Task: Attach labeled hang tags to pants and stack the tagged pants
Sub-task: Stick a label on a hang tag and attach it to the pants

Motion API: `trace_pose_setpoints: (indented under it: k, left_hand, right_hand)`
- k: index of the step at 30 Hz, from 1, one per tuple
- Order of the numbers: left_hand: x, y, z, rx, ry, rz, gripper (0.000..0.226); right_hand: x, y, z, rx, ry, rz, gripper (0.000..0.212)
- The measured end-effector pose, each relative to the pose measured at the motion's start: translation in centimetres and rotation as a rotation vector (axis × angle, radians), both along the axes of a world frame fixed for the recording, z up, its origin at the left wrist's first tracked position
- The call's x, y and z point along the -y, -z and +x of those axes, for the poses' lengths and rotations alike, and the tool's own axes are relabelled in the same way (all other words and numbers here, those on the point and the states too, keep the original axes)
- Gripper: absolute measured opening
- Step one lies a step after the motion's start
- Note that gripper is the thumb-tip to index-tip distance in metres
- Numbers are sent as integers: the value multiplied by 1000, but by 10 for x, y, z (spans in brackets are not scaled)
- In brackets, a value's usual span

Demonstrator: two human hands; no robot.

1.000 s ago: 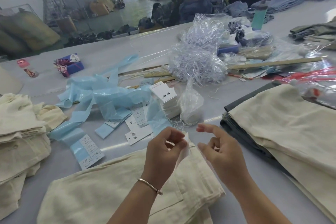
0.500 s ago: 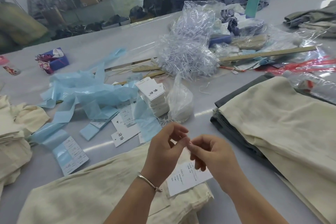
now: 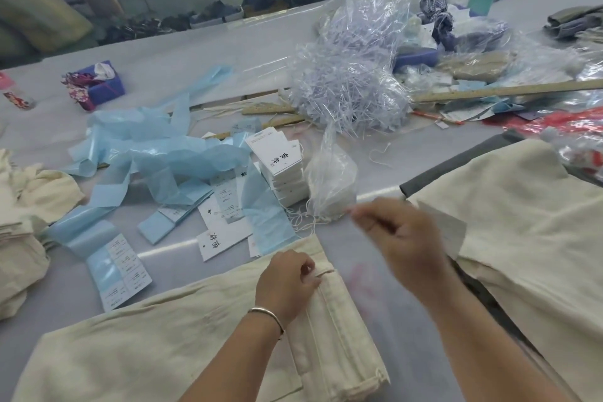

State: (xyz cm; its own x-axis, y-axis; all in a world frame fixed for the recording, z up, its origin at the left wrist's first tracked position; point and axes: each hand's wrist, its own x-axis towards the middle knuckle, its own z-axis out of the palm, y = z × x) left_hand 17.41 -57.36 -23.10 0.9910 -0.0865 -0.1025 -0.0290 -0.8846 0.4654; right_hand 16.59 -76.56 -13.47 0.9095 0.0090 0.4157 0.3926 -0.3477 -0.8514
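- your left hand (image 3: 287,281) rests on the waistband end of the cream pants (image 3: 202,336) lying near you, fingers curled and pinching a fold or loop at the top edge.
- your right hand (image 3: 401,232) hangs above the table (image 3: 195,52) right of that, motion-blurred; fingers are curled in with thumb and forefinger pressed together, maybe on a thin string, but you can't tell what, if anything, is in the pinch.
- a pale tag-shaped blur (image 3: 447,228) shows just right of your right hand, over the edge of the stack; can't tell whether it is held.
- stack of folded cream pants (image 3: 522,222) sits on the right, on top of dark grey fabric (image 3: 456,163).
- pile of white hang tags (image 3: 280,166) stands mid-table, far of your hands, black characters on the top one.
- clear bag of strings (image 3: 329,183) sits just right of the tag pile, loose string ends trailing toward you.
- loose tags and label sheets (image 3: 222,238) lie flat between the tag pile and the near pants.
- crumpled light-blue backing strips (image 3: 156,157) spread left of the tags.
- more cream fabric (image 3: 23,222) is heaped at the left edge.
- big clear bag of plastic fasteners (image 3: 352,75) lies far of centre, a wooden ruler (image 3: 505,91) to its right.
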Motion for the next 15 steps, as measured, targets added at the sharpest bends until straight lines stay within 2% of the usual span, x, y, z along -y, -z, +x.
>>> trace_pose_setpoints:
  k: [3,5,11,15]
  left_hand:
    - [-1,-1,7,2,34,69,8]
    - [-4,-4,10,-82,-24,-59,4]
    - [-9,-14,17,-432,-317,-639,21]
    - [-10,-20,17,-493,-351,-732,25]
  right_hand:
    - [-29,52,5,-340,-116,-474,20]
    - [-44,78,1,-432,-130,-630,21]
    - [-70,99,-5,-444,54,-661,34]
    - [-81,106,-3,-471,122,-704,33]
